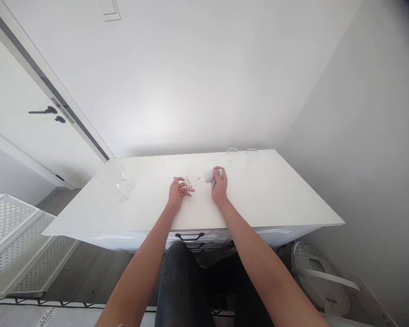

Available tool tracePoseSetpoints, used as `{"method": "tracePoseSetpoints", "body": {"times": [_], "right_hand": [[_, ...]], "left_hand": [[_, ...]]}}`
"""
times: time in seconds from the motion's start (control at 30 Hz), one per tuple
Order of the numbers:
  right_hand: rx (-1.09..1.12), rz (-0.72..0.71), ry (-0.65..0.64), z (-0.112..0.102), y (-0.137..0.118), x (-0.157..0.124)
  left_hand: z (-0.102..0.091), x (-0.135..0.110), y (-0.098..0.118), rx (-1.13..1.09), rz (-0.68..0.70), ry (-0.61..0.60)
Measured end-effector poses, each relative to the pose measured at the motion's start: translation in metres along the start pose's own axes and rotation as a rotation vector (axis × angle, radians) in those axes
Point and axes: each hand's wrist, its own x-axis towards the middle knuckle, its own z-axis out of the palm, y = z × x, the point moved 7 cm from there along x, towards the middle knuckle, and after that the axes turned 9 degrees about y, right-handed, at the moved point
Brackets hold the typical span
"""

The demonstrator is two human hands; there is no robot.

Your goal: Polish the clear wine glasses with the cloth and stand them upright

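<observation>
A clear stemmed glass (188, 183) lies sideways between my hands, just above the white tabletop. My left hand (179, 190) has its fingers curled loosely around one end of it. At the other end, my right hand (220, 184) is closed on a light grey cloth (209, 176), pressed against the glass. The glass's outline fades into the white surface, so its exact shape is hard to make out. Both forearms reach over the front edge of the cabinet.
Several clear glasses (119, 184) are grouped at the left on the white cabinet top (279, 200). Two stemmed glasses, one at the far right (252, 156), stand near the wall. A dark drawer handle (190, 237) is below the front edge. White perforated shelving (17, 245) stands left, a white appliance (318, 277) right.
</observation>
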Motion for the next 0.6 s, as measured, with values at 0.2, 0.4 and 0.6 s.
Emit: {"method": "tracePoseSetpoints", "body": {"times": [0.2, 0.4, 0.6], "right_hand": [[-0.337, -0.109, -0.247, 0.024, -0.008, -0.018], [-0.376, -0.12, -0.207, 0.027, -0.014, -0.014], [-0.332, -0.212, 0.325, 0.003, -0.094, -0.016]], "left_hand": [[0.024, -0.01, -0.008, 0.258, -0.024, -0.348], [0.024, -0.014, -0.008, 0.323, -0.017, -0.42], [0.027, -0.015, -0.007, 0.183, -0.03, -0.48]]}}
